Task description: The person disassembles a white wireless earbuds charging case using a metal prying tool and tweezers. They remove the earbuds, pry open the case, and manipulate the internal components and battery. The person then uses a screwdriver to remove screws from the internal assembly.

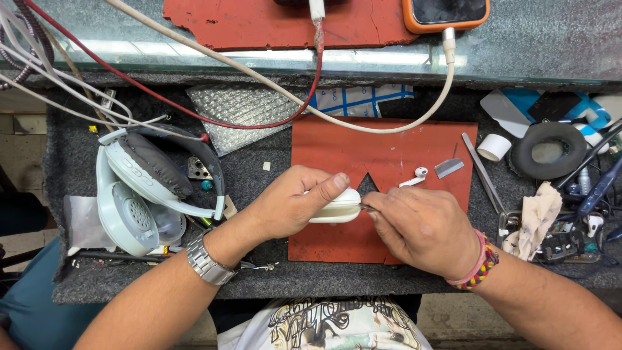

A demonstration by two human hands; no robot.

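Observation:
My left hand (291,204) grips a small white earbud case (338,207) over a red work mat (382,162). My right hand (421,227) pinches a thin metal tool whose tip (365,207) touches the case's right end. A loose white earbud (414,176) and a small metal blade (448,168) lie on the mat just beyond my right hand. A metal watch sits on my left wrist; a beaded bracelet circles my right wrist.
White over-ear headphones (139,194) lie at left. Tweezers (483,172), a tape roll (494,147), a black ear cushion (551,150), a cloth (538,217) and small parts crowd the right. Cables (259,78) cross a glass shelf holding an orange-cased phone (447,13).

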